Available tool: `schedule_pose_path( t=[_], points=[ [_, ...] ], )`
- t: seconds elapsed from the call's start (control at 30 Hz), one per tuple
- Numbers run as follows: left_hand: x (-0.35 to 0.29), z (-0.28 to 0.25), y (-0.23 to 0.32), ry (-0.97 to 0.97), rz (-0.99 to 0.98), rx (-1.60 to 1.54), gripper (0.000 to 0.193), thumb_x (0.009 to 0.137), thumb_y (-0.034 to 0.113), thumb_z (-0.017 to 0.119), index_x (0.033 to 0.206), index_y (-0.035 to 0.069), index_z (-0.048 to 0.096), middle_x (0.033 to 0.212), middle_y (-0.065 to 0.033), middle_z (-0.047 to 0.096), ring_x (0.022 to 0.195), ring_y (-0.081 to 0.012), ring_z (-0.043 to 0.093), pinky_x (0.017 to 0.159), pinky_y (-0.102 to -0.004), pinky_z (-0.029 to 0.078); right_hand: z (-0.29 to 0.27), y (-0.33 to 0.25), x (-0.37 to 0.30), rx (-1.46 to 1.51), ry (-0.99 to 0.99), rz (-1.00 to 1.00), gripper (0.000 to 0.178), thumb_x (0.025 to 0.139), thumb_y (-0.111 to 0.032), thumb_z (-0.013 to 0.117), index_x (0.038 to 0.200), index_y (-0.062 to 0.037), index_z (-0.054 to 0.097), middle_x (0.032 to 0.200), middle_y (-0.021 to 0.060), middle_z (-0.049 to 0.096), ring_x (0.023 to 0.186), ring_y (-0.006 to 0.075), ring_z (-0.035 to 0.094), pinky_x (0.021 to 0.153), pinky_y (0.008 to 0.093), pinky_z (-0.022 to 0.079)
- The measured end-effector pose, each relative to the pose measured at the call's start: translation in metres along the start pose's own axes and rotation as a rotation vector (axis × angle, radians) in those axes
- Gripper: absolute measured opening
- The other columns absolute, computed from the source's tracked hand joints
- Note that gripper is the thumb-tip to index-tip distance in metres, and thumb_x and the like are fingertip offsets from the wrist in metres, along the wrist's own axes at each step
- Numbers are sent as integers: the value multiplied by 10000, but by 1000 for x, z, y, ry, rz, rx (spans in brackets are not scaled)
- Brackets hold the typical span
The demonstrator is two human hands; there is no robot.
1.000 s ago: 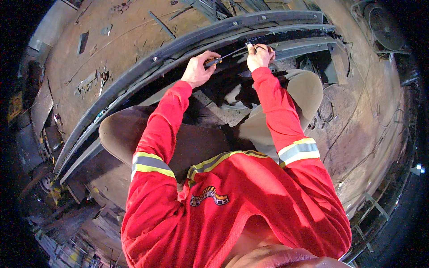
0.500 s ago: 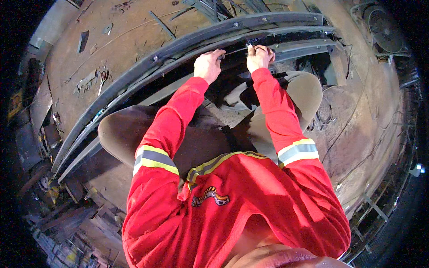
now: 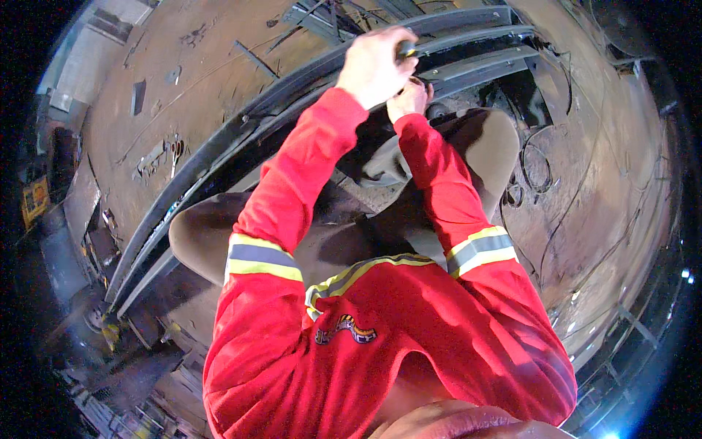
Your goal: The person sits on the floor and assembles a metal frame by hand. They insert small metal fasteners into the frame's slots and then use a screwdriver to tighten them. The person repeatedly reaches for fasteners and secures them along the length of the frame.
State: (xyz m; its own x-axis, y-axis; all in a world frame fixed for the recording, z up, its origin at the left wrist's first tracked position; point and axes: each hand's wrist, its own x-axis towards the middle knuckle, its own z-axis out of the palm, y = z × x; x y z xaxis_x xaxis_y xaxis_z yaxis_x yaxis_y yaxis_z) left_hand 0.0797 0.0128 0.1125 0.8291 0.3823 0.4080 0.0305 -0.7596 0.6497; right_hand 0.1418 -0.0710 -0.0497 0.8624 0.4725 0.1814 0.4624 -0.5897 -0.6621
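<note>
Raised over the long curved metal beam [image 3: 212,150], my left hand [image 3: 371,67] is closed around a small dark, rounded thing [image 3: 404,50] with a yellow edge. Its kind does not show clearly. My right hand [image 3: 409,100] is just below and right of it, fingers bent and closed at the near side of the beam, close to a dark gap. What these fingers hold, if anything, is hidden. Both arms are in red sleeves with reflective bands. The beam arcs from lower left to upper right, in several parallel strips, beyond my bent knees.
Dark metal strips [image 3: 322,22] lie piled past the beam. Scissors [image 3: 177,156] and flat metal scraps [image 3: 151,159] are on the brown floor at left. A coil of thin cable [image 3: 537,170] lies right of my knee. Metal stock and scrap [image 3: 146,366] crowd the lower left.
My left hand has moved up and right, rising above the beam beside my right hand. The right hand has shifted slightly left and down. The view has tilted a little.
</note>
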Motion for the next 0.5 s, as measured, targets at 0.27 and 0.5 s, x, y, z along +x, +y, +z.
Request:
schedule_pose_path(
  t=[0.27, 0.5],
  points=[
    [64, 125, -6, -376, 149, 622, 367, 843, 164, 455, 1203, 108, 498, 898, -158, 639, 789, -297, 647, 630, -413, 528, 23, 13, -12, 202, 224, -61, 353, 673, -305, 662, 991, -153, 634, 1034, 77, 612, 1152, 251, 427, 1069, 495, 101],
    [76, 186, -23, -575, 151, 665, 231, 830, 119, 439, 927, 8, 616, 796, -151, 664, 742, -296, 658, 591, -425, 530, 0, 2, -14, 272, 237, -5, 307, 660, -275, 693, 936, -149, 648, 1015, 65, 620, 1137, 242, 449, 1059, 486, 130]
  ],
)
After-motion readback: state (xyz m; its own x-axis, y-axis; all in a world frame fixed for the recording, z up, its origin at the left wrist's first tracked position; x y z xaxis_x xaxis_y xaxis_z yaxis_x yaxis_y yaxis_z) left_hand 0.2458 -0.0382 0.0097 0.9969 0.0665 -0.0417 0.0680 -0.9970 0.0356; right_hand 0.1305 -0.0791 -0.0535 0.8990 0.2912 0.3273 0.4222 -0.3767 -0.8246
